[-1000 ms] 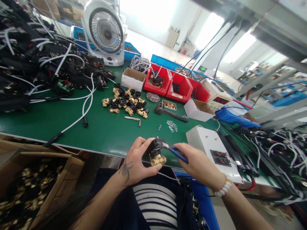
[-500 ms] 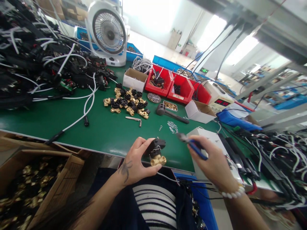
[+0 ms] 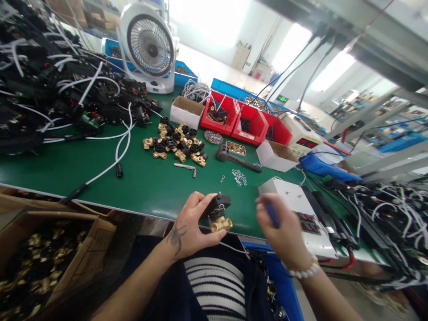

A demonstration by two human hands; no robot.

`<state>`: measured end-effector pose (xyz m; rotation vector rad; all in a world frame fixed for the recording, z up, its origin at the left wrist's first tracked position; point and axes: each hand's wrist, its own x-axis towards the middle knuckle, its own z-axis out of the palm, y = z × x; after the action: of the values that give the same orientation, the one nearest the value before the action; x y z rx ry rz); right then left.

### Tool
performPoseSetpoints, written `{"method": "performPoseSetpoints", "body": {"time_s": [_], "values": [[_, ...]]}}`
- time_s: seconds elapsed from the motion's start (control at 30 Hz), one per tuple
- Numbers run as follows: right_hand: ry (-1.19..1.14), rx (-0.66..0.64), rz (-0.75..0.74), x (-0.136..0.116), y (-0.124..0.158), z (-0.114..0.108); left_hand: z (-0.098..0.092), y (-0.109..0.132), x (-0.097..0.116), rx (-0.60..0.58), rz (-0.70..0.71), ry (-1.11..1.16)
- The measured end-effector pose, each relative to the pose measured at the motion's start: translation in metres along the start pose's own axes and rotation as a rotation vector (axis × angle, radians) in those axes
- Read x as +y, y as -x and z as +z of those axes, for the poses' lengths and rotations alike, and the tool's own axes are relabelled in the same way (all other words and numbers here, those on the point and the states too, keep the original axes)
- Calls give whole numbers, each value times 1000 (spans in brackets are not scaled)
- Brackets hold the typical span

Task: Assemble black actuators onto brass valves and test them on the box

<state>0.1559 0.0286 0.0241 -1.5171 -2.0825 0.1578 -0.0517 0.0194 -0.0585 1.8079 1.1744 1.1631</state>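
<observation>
My left hand [image 3: 192, 225] is closed around a brass valve [image 3: 221, 224] topped by a black plastic housing [image 3: 219, 204], at the bench's front edge. A bent wire clip [image 3: 219, 209] sits at the joint between the black part and the brass. To the right, my right hand [image 3: 282, 225] grips pliers by their blue handle [image 3: 273, 216]; motion smears the hand, and the jaws cannot be made out. Beyond both hands lie a heap of wire clips [image 3: 239, 177] and one single clip [image 3: 222, 179] on the green bench top [image 3: 147, 187].
Brass valves with black caps [image 3: 175, 142] are piled mid-bench, near a dark handled tool [image 3: 239, 159]. Red bins [image 3: 249, 125], a white box [image 3: 187, 112] and a fan [image 3: 150, 49] stand behind. A grey box [image 3: 284, 191] is at right, a carton [image 3: 96, 232] of valves lower left.
My right hand has turned and drawn slightly back toward me with the pliers, whose jaws were visible near the clip heap before. My left hand still holds the valve in nearly the same place.
</observation>
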Motion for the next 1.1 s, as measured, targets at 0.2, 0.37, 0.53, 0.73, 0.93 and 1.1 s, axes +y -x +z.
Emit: {"method": "performPoseSetpoints", "body": {"time_s": [0.2, 0.37, 0.53, 0.73, 0.93, 1.1], "values": [[140, -259, 104, 13, 4, 14, 0, 1, -2, 11, -6, -8], [399, -286, 72, 34, 4, 25, 2, 1, 1, 17, -3, -32], [65, -341, -50, 11, -11, 23, 4, 1, 4, 3, 36, -82], [13, -468, -131, -27, -26, 9, 4, -1, 8, -24, 96, -129], [183, -475, -347, -30, -27, 7, 2, -4, 7, -38, 119, -131], [243, -482, -720, -21, -29, 8, -2, -7, 7, -48, 117, -94]]}}
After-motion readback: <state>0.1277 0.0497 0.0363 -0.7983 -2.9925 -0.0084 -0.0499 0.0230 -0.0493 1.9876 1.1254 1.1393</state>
